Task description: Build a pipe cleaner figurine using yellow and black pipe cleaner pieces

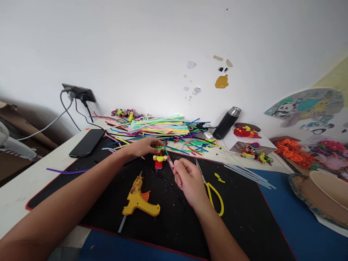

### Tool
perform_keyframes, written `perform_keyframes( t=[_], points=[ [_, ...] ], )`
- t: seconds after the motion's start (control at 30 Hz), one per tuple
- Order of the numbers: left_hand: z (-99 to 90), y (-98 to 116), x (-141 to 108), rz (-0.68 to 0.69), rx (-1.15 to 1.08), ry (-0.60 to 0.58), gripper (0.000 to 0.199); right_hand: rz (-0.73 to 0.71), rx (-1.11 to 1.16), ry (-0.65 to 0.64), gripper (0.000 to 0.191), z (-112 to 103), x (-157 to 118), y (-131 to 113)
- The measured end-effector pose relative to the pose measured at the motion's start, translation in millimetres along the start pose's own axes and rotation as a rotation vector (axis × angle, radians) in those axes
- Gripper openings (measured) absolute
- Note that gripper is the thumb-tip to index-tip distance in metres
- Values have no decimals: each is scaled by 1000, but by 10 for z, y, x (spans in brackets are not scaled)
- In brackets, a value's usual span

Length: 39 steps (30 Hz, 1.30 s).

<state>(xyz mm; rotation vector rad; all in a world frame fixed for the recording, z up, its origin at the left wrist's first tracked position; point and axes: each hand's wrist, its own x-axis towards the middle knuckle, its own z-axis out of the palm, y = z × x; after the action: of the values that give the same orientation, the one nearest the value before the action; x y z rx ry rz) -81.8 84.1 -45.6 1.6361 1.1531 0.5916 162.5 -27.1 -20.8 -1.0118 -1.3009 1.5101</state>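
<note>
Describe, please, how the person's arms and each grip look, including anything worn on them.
The left forearm and right forearm show no sleeves. The left grip and right grip are bare human hands, without gloves. No watch, bracelet or marking is visible.

From the wearer's head, the black rectangular work mat is viewed forward and downward, from near; the plain white wall is faced beyond, its edges seemingly stretched by the lens.
</note>
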Motion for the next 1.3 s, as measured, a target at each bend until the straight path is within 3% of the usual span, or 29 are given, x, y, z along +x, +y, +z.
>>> perform_keyframes(
  t=[0.6, 0.77, 0.93, 1.07, 1.3],
  points=[
    [-59, -28, 37, 29, 99, 178, 63, -4, -41, -6, 45, 12, -5, 0],
    [-83, 30, 3, 20, 162, 207, 59, -11, -54, -7, 43, 0, -3, 11],
    [-172, 111, -51, 36, 251, 317, 55, -20, -77, 2, 42, 4, -6, -9],
    [-133, 321, -151, 94, 284, 377, 52, -25, -98, 6, 42, 11, -10, -23],
    [198, 902, -481, 225, 142, -10, 36, -9, -70, 1, 37, 9, -1, -13]
  ],
)
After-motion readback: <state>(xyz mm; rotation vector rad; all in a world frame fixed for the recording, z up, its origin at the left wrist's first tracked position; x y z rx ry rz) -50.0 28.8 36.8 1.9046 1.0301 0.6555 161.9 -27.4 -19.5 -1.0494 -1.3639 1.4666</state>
